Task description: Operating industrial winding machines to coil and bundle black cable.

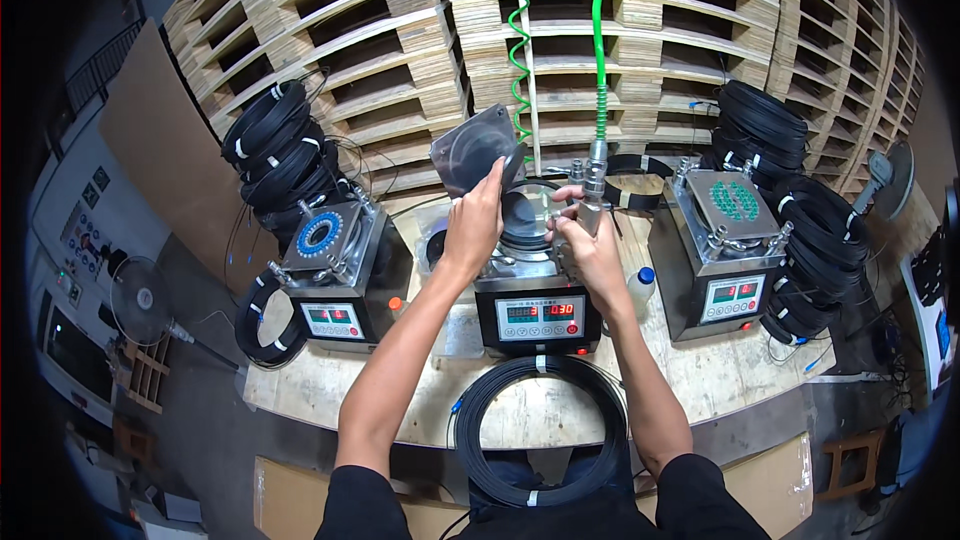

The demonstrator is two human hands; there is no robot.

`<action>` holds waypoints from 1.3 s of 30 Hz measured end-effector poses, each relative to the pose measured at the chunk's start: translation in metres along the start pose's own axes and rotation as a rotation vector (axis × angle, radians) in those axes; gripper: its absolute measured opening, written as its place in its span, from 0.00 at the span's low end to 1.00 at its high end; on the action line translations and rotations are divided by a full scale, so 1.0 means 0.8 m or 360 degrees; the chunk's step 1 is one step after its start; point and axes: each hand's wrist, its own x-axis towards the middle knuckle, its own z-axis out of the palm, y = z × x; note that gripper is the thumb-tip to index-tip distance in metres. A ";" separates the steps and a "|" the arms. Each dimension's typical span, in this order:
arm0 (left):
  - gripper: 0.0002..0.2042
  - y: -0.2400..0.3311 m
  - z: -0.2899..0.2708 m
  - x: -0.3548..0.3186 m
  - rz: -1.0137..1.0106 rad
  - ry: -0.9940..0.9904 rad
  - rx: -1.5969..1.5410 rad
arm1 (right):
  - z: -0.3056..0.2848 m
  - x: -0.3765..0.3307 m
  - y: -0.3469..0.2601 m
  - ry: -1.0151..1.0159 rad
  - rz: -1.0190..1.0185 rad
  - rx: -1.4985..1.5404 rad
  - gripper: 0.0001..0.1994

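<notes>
My left hand (474, 225) grips a grey square plate (468, 154) with a round disc on its face, tilted up over the back of the middle machine. Closed around a metal air blow gun (594, 180), my right hand (592, 252) is just right of that machine's round top. A green hose (599, 50) runs up from the gun. The middle polishing machine (486, 308) has a lit red and green display, and its dark round platen (521, 215) shows between my hands. Near my body, a coil of black cable (472, 430) overhangs the table's front edge.
Similar machines stand at left (345, 280) and right (690, 280), each topped by a fixture plate. Black cable coils pile up at left (275, 135) and right (820, 230). A blue-capped bottle (642, 290) is beside my right wrist. Wooden pallets (400, 30) rise behind the table (330, 380).
</notes>
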 end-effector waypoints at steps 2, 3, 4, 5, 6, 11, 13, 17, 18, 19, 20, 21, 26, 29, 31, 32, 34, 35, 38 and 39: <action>0.27 -0.002 0.001 -0.001 -0.0027 0.0016 -0.0018 | 0.011 0.004 0.016 -0.0021 0.0004 0.0038 0.12; 0.27 -0.003 0.001 -0.002 -0.0048 0.0028 -0.0032 | 0.015 0.006 0.021 -0.0032 0.0007 0.0037 0.12; 0.27 -0.003 0.002 -0.003 -0.0058 0.0034 -0.0029 | 0.019 0.007 0.026 0.0016 -0.0025 0.0012 0.12; 0.26 -0.003 0.003 -0.003 -0.0046 0.0066 -0.0059 | 0.023 0.010 0.030 0.0068 -0.0058 -0.0014 0.12; 0.25 -0.002 0.004 -0.003 -0.0033 0.0098 -0.0088 | 0.028 0.014 0.034 0.0148 -0.0082 0.0085 0.09; 0.23 0.002 0.002 -0.003 -0.0109 0.0119 -0.0178 | 0.030 0.042 0.046 0.0257 -0.0252 -0.0001 0.11; 0.23 0.002 0.005 -0.003 -0.0120 0.0126 -0.0196 | 0.025 0.049 0.044 0.0239 -0.0193 0.0074 0.11; 0.22 -0.005 0.002 -0.006 -0.0113 0.0149 -0.0226 | 0.012 0.044 0.024 0.0059 0.0027 0.0095 0.12; 0.22 -0.006 0.002 -0.006 -0.0120 0.0151 -0.0232 | 0.001 0.048 0.027 0.0001 0.0030 0.0026 0.12; 0.22 -0.007 0.001 -0.006 -0.0123 0.0151 -0.0229 | -0.006 0.049 0.024 0.0021 0.0064 -0.0085 0.12; 0.22 -0.007 0.001 -0.006 -0.0122 0.0151 -0.0229 | -0.012 0.054 0.022 0.0037 0.0015 -0.0160 0.12; 0.22 -0.007 0.002 -0.007 -0.0123 0.0152 -0.0234 | -0.016 0.060 0.020 0.0053 -0.0034 -0.0232 0.12; 0.21 -0.007 0.007 -0.005 -0.0095 0.0238 -0.0310 | -0.029 0.094 0.024 0.0215 -0.0213 -0.0424 0.10; 0.20 -0.006 0.006 -0.003 -0.0155 0.0183 -0.0364 | -0.025 0.098 0.025 0.0174 -0.0170 -0.0440 0.11; 0.20 -0.007 0.007 -0.002 -0.0161 0.0203 -0.0385 | -0.014 0.090 0.025 0.0063 -0.0148 -0.0269 0.12; 0.19 -0.015 0.008 -0.004 -0.0145 0.0233 -0.0355 | 0.003 0.082 0.018 0.0044 -0.0117 -0.0171 0.12; 0.18 -0.016 0.009 0.000 -0.0136 0.0235 -0.0365 | 0.017 0.075 0.008 0.0008 -0.0118 0.0014 0.11; 0.18 -0.019 0.007 0.003 -0.0138 0.0237 -0.0365 | 0.026 0.074 0.005 0.0014 -0.0124 0.0103 0.11; 0.17 -0.031 0.000 0.018 -0.0169 0.0158 -0.0378 | 0.043 0.082 -0.002 0.0132 -0.0235 0.0112 0.10; 0.17 -0.033 0.002 0.024 -0.0163 0.0161 -0.0382 | 0.042 0.087 -0.002 0.0134 -0.0242 0.0109 0.10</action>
